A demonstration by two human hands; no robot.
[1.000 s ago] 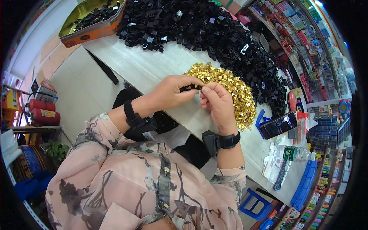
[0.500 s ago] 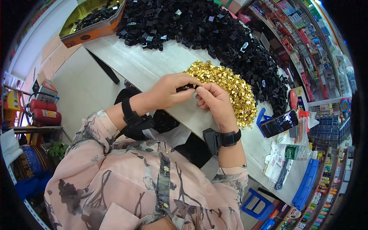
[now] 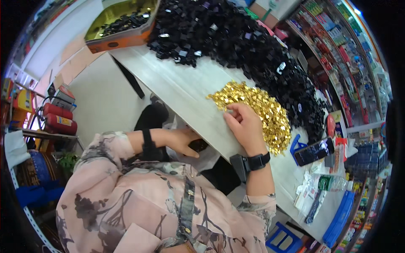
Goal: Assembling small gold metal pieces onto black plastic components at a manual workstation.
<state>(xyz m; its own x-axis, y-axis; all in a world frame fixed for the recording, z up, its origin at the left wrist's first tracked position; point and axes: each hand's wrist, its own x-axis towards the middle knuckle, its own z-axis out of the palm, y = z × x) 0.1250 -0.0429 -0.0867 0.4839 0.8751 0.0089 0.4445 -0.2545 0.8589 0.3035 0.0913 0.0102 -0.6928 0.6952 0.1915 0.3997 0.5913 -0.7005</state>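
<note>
My right hand is over the near left edge of a pile of small shiny gold pieces on the pale table. Its fingers are curled in with the thumb beside the index finger; whatever is between the fingertips is too small to make out. My left hand hangs low at the near table edge, above my lap, its thumb stretched away from the fingers. The fingertips are partly hidden by the table edge. Beside them, dark contents show in a whitish bag. A big heap of small black square pieces covers the far side.
An orange box with a gold inside holds more black pieces at the far left. To the right are a phone on a blue stand, a plastic bottle and a long blue case. Stocked shelves line the right side.
My left hand has left the right one and dropped toward my lap; the black piece it held no longer shows in it. My right hand has turned toward the gold pile. The view has shifted slightly.
</note>
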